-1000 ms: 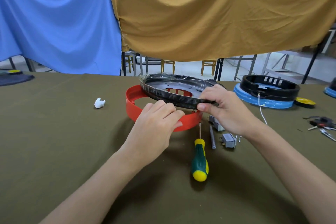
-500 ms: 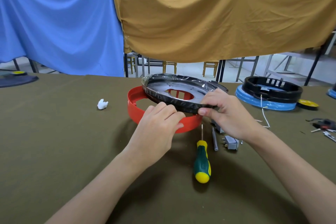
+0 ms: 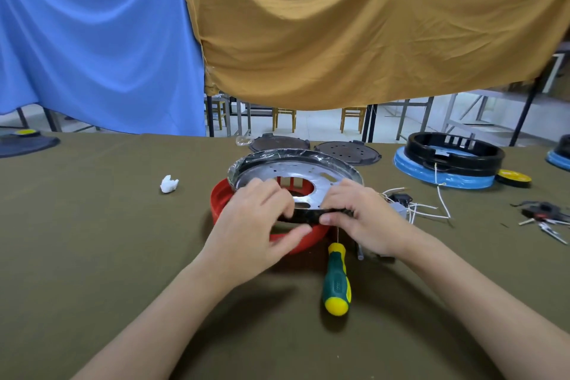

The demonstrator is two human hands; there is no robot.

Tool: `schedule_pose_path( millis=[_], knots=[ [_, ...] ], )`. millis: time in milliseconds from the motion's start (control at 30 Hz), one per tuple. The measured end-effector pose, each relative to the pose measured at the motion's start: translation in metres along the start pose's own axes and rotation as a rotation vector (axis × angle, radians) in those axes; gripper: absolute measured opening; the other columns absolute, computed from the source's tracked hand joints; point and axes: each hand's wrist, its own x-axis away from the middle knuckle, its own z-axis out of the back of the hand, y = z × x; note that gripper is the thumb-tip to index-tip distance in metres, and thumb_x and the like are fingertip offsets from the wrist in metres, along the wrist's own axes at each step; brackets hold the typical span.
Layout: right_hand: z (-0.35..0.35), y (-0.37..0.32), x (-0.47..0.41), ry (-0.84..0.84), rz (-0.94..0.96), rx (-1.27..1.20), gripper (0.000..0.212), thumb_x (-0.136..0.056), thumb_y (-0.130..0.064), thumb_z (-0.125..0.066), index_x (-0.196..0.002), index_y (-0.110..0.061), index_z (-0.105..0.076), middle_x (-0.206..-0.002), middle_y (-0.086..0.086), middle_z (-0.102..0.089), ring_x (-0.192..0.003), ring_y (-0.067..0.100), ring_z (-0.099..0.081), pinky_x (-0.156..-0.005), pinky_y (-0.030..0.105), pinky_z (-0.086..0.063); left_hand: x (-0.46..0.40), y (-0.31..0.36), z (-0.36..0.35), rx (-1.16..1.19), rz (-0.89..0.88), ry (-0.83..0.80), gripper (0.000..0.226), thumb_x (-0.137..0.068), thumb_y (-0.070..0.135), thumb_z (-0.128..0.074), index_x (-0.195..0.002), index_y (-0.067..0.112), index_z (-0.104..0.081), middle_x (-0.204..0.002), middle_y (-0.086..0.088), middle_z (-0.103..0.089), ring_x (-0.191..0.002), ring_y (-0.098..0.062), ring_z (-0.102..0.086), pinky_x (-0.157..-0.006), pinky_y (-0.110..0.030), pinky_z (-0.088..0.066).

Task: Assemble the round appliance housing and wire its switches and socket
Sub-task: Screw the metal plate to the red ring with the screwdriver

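metal plate (image 3: 324, 173), film-wrapped, sits tilted over the red housing ring (image 3: 220, 200) mid-table, near edge raised. left hand (image 3: 256, 225) curls fingers over the near rim, thumb underneath beside the red ring. right hand (image 3: 357, 216) pinches the same rim just to the right. plate looks stiff, thin, fairly light; the film probably makes it slick, and the edge may be sharp. best held at the rim, two-handed, as here. screwdriver (image 3: 336, 281) lies just near the ring; loose wires (image 3: 422, 210) to the right.

Workshop, cloth-covered bench (image 3: 92, 241), appliance housings (image 3: 453, 154), screwdriver (image 3: 336, 281), hung sheets (image 3: 370, 25)
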Motion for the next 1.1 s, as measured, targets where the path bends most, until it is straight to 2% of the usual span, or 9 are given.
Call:
schedule_pose_path(
  millis=[100, 133, 200, 367, 467, 600, 733, 867, 1100],
  knots=[
    [0.001, 0.001, 0.0, -0.014, -0.003, 0.007, 0.008, -0.092, -0.016, -0.067, -0.087, -0.015, -0.073, -0.086, -0.005, -0.064, -0.092, 0.022, -0.049, -0.086, 0.035, -0.041, 0.003, -0.012, 0.003, -0.027, 0.155, -0.072, 0.032, -0.084, 0.037, -0.066, -0.114, 0.027, -0.061, -0.109, 0.01, -0.054, -0.105, -0.012, -0.049, -0.086, -0.033, -0.036],
    [0.001, 0.001, 0.0, -0.021, -0.004, 0.01, 0.008, -0.093, -0.016, -0.066, -0.088, -0.016, -0.073, -0.088, -0.005, -0.065, -0.093, 0.021, -0.049, -0.087, 0.034, -0.041, 0.004, -0.015, 0.004, -0.029, 0.178, -0.11, 0.029, -0.086, 0.035, -0.066, -0.114, 0.029, -0.063, -0.108, 0.012, -0.056, -0.107, -0.011, -0.051, -0.091, -0.033, -0.032],
    [0.002, 0.002, 0.0, -0.03, -0.007, 0.016, 0.007, -0.093, -0.016, -0.066, -0.088, -0.016, -0.072, -0.09, -0.005, -0.066, -0.095, 0.019, -0.049, -0.088, 0.032, -0.041, 0.005, -0.017, 0.007, -0.068, 0.14, -0.131, 0.013, -0.09, 0.03, -0.065, -0.102, 0.027, -0.069, -0.096, 0.013, -0.062, -0.098, -0.015, -0.058, -0.094, -0.034, -0.028],
    [0.007, 0.005, 0.001, -0.058, -0.026, 0.034, 0.014, -0.092, -0.014, -0.067, -0.102, -0.019, -0.076, -0.103, -0.014, -0.069, -0.104, 0.015, -0.051, -0.094, 0.023, -0.039, 0.0, -0.009, 0.016, -0.151, -0.024, -0.138, 0.015, -0.084, 0.03, -0.063, -0.093, 0.022, -0.072, -0.083, 0.01, -0.062, -0.082, -0.016, -0.057, -0.079, -0.036, -0.041],
    [0.01, 0.003, -0.001, -0.093, -0.04, 0.055, 0.018, -0.093, -0.014, -0.066, -0.107, -0.021, -0.075, -0.105, -0.014, -0.07, -0.106, 0.014, -0.052, -0.095, 0.027, -0.041, -0.002, -0.004, 0.021, -0.129, -0.071, -0.225, 0.017, -0.082, 0.034, -0.064, -0.088, 0.022, -0.073, -0.076, 0.009, -0.062, -0.073, -0.016, -0.058, -0.062, -0.03, -0.044],
    [0.016, 0.001, -0.007, -0.173, -0.079, 0.098, 0.019, -0.094, -0.019, -0.066, -0.11, -0.025, -0.074, -0.105, -0.01, -0.07, -0.105, 0.009, -0.053, -0.094, 0.034, -0.045, -0.002, -0.001, 0.023, -0.075, -0.029, -0.244, 0.019, -0.08, 0.038, -0.062, -0.084, 0.023, -0.073, -0.071, 0.011, -0.059, -0.069, -0.01, -0.057, -0.052, -0.033, -0.052],
    [0.02, -0.002, -0.016, -0.232, -0.122, 0.143, 0.02, -0.091, -0.021, -0.069, -0.109, -0.028, -0.075, -0.107, -0.01, -0.07, -0.105, 0.009, -0.058, -0.094, 0.031, -0.046, -0.001, 0.0, 0.017, -0.057, 0.025, -0.272, 0.025, -0.083, 0.043, -0.054, -0.087, 0.024, -0.07, -0.075, 0.011, -0.055, -0.069, -0.003, -0.047, -0.055, -0.033, -0.051],
    [0.021, -0.001, -0.016, -0.237, -0.141, 0.134, 0.018, -0.091, -0.02, -0.069, -0.106, -0.027, -0.076, -0.1, -0.013, -0.071, -0.098, 0.008, -0.06, -0.086, 0.023, -0.045, -0.002, -0.007, 0.014, -0.037, 0.044, -0.313, 0.033, -0.086, 0.046, -0.046, -0.096, 0.025, -0.068, -0.088, 0.011, -0.056, -0.082, -0.007, -0.052, -0.066, -0.033, -0.049],
    [0.02, -0.005, -0.01, -0.225, -0.156, 0.161, 0.016, -0.093, -0.021, -0.066, -0.105, -0.028, -0.075, -0.099, -0.011, -0.071, -0.098, 0.013, -0.06, -0.088, 0.039, -0.05, -0.009, -0.015, 0.017, 0.034, 0.019, -0.404, 0.023, -0.088, 0.036, -0.052, -0.096, 0.022, -0.069, -0.089, 0.01, -0.061, -0.084, -0.009, -0.054, -0.073, -0.038, -0.049]
  ],
)
